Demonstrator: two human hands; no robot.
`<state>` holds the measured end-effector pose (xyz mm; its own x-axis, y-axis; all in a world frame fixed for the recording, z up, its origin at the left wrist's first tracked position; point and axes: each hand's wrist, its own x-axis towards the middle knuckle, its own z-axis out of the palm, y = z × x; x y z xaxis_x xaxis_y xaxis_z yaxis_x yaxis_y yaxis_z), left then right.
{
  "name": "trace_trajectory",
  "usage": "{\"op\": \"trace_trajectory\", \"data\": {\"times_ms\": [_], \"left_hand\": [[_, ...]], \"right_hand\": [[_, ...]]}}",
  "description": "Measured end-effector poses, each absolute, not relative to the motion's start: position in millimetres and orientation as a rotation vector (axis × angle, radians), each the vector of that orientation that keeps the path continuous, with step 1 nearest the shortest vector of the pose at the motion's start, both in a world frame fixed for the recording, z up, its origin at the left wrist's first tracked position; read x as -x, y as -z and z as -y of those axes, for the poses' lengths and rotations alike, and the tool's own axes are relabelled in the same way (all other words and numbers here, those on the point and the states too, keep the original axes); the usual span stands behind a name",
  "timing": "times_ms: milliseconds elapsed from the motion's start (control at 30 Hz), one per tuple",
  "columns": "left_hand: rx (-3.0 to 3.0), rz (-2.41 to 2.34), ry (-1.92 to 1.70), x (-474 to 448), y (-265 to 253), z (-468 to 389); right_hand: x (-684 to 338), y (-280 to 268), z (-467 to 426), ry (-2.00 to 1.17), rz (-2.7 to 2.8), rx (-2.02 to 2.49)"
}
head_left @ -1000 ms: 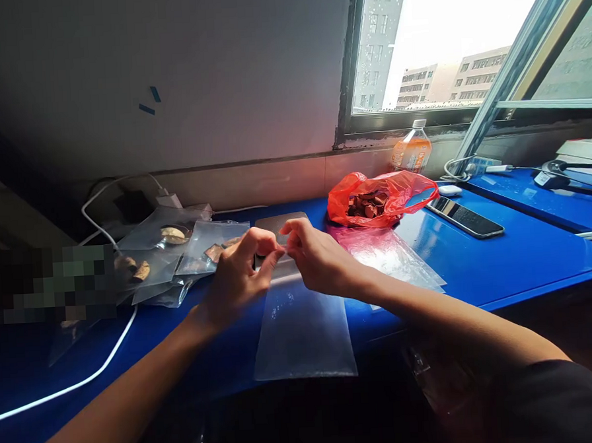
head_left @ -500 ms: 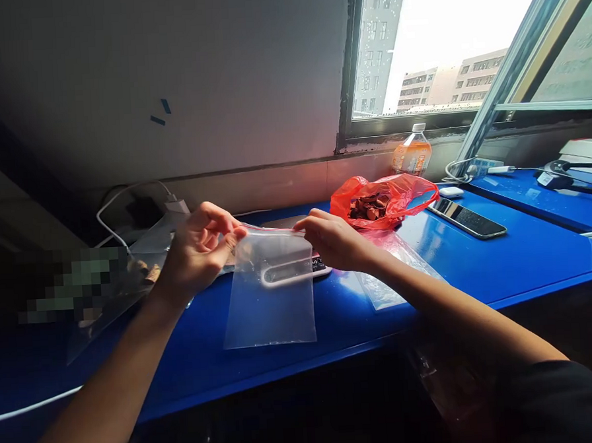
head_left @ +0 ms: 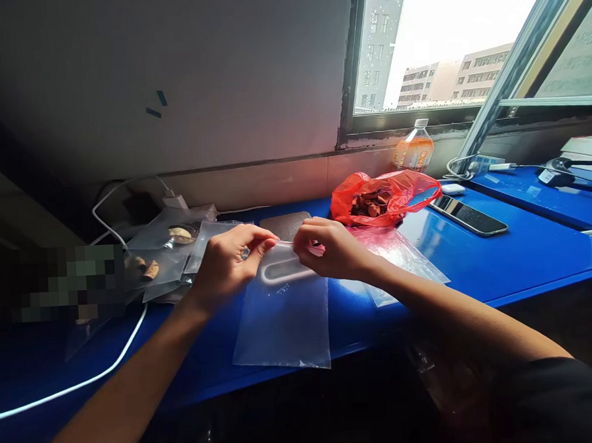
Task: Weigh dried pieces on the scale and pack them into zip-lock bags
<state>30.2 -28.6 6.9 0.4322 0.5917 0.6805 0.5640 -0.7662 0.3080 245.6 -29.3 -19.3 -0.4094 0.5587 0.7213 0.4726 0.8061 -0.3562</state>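
Near the front edge of the bench (head_left: 526, 256) hangs a clear bag (head_left: 286, 331); toward the back edge sits a red bag (head_left: 343, 206), right of a scale (head_left: 283, 221). The left hand (head_left: 227, 258) and right hand (head_left: 333, 249) pinch the clear bag's top, close together. A phone (head_left: 469, 214) lies right of the red bag.

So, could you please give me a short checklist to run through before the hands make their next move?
1. Left hand pinching the clear bag's top edge: ok.
2. Right hand gripping that same edge: ok.
3. Clear bag's mouth open: cannot tell; the fingers cover much of it.
4. Red bag open, with its brown pieces exposed: ok.
5. Silver-topped device unobstructed: not ok; the clear bag and hands partly hide it.
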Motion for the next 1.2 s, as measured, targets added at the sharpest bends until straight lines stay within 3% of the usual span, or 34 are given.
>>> {"op": "trace_trajectory", "data": {"times_ms": [400, 600, 767, 1033, 1100, 1200], "left_hand": [[-2.286, -1.097, -1.450, -8, -27, 25], [-1.849, -1.021, -1.836, 27, -36, 5], [-1.938, -0.931, -1.514, 10, -31, 17], [-2.090, -0.799, -1.318, -14, -51, 16], [-2.155, -0.988, -1.181, -9, -58, 1], [-2.278, -1.726, -0.793, 4, -52, -26]], "right_hand": [[-265, 6, 19, -0.181, 1.929, 0.722], [-286, -3, 16, -0.332, 1.615, 0.874], [-260, -6, 36, -0.617, 1.756, 0.768], [-278, -39, 67, -0.410, 1.727, 0.798], [-308, -48, 79, -0.544, 1.645, 0.886], [-361, -40, 88, -0.754, 1.462, 1.095]]}}
